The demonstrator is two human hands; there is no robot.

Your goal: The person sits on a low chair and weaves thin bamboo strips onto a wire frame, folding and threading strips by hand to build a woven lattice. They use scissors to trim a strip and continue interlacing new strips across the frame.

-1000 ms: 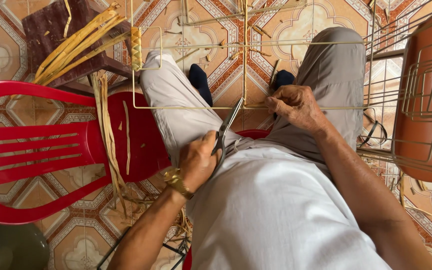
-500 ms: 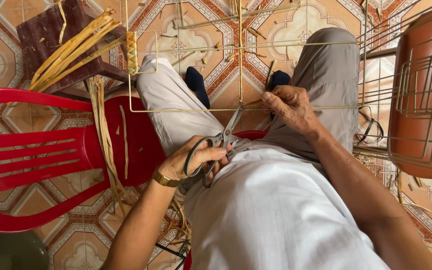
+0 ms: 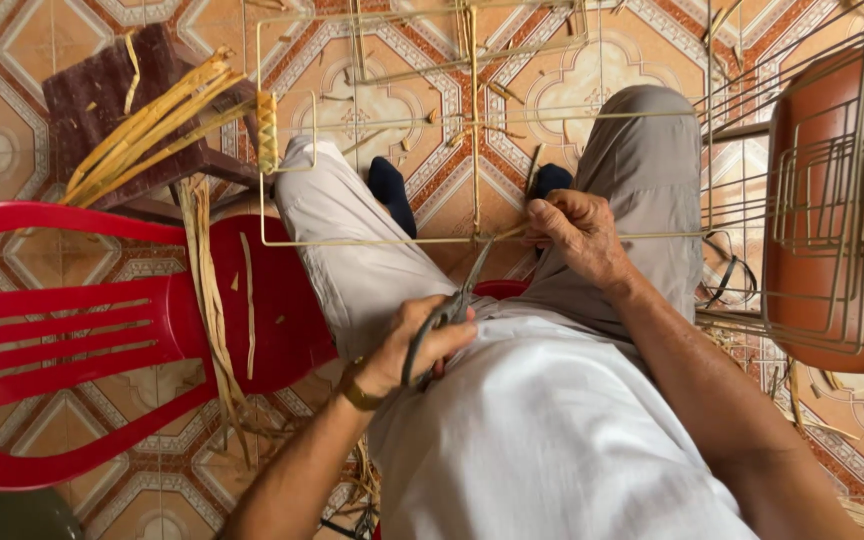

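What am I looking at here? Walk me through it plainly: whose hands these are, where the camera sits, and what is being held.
There is no machine here: the camera sits on a seated person's head and looks down over their lap. The left hand grips a pair of scissors, blades pointing up at a pale strip. The right hand pinches that strip against a thin wire frame resting across the knees. To the person's left lies a red plastic chair with loose straw-coloured strips draped on it, and beyond it a dark wooden stool carrying a bundle of the same strips. At the right stands a brown chair with more wire frames stacked on it. The floor is patterned tile.
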